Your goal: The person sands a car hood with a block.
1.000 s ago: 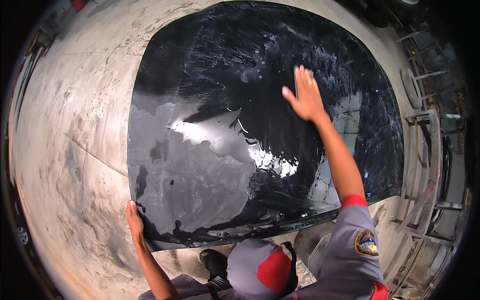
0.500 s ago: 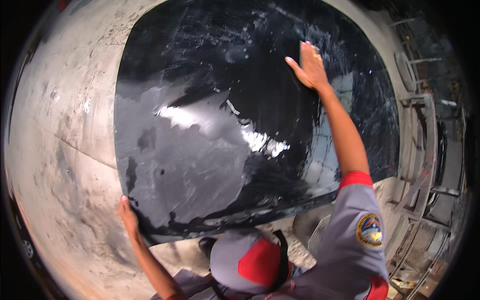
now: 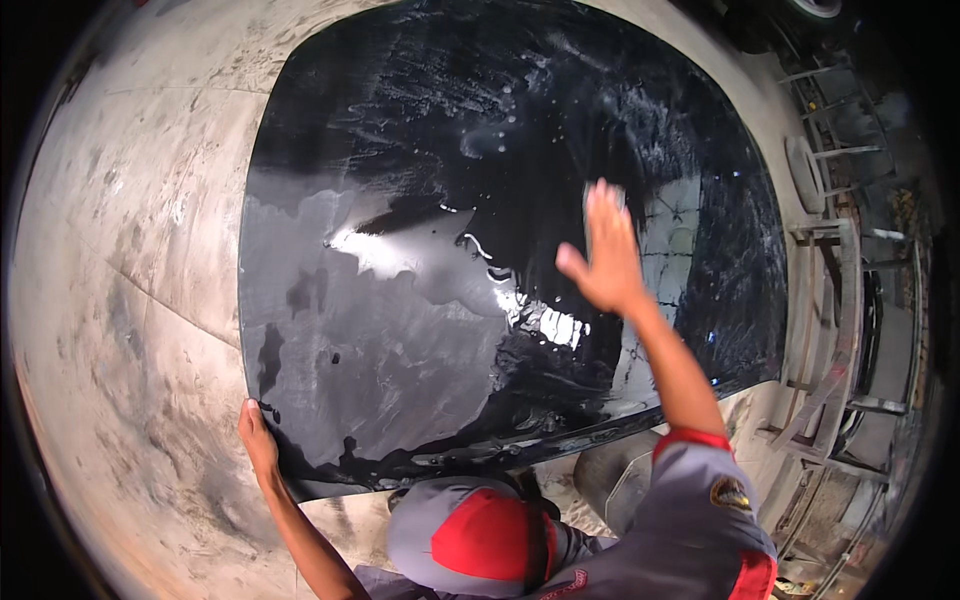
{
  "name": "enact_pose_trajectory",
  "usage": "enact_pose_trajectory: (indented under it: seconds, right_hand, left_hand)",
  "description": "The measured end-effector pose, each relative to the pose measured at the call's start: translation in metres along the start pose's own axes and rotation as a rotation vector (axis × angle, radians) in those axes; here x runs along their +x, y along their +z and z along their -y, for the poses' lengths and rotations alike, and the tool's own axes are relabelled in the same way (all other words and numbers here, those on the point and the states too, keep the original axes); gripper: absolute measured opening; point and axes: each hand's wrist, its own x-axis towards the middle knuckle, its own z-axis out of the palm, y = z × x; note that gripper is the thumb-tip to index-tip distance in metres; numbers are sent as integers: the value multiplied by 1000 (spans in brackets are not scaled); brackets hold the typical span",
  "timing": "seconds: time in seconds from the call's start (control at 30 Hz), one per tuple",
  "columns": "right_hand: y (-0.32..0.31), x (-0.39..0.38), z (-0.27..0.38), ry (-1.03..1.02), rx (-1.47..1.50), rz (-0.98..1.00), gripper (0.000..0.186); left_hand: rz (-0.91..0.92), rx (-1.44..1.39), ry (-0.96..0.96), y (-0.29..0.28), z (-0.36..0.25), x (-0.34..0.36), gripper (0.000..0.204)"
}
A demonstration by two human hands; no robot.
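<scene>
A large glossy black panel (image 3: 400, 370), rounded at its far corners, fills the middle of the view. It looks like a car hood. Water and milky streaks cover its surface, and bright light reflects near the centre. My right hand (image 3: 612, 250) lies right of centre, fingers stretched and palm down over the panel. A thin pale edge shows beside its fingers; whether a sheet lies underneath I cannot make out. At the near left corner my left hand (image 3: 258, 440) grips the panel's edge, with its other fingers partly hidden.
Stained concrete floor (image 3: 130, 260) surrounds the panel. Metal frames (image 3: 845, 330) stand along the right side. A grey rounded container (image 3: 615, 485) sits below the near edge, beside my right arm. Part of a wheel (image 3: 815, 6) shows at the top right.
My right hand has slid nearer to me across the wet panel, its elbow drawing back. My left hand stays at the near left corner. The view has shifted slightly.
</scene>
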Motion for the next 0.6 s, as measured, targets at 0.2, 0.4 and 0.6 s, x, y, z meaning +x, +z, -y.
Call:
enact_pose_trajectory:
  seconds: [0.2, 0.4, 0.6]
  right_hand:
    - [16, 89, -12, 1, -18, -134, 104]
    - [8, 47, 22, -105, -23, -15, 110]
    - [10, 95, 27, -132, 66, -127, 106]
  left_hand:
    - [-85, 7, -13, 1, 2, 0, 41]
    - [-23, 13, 3, 2, -3, 0, 43]
    - [-46, -18, -42, 0, -5, -1, 44]
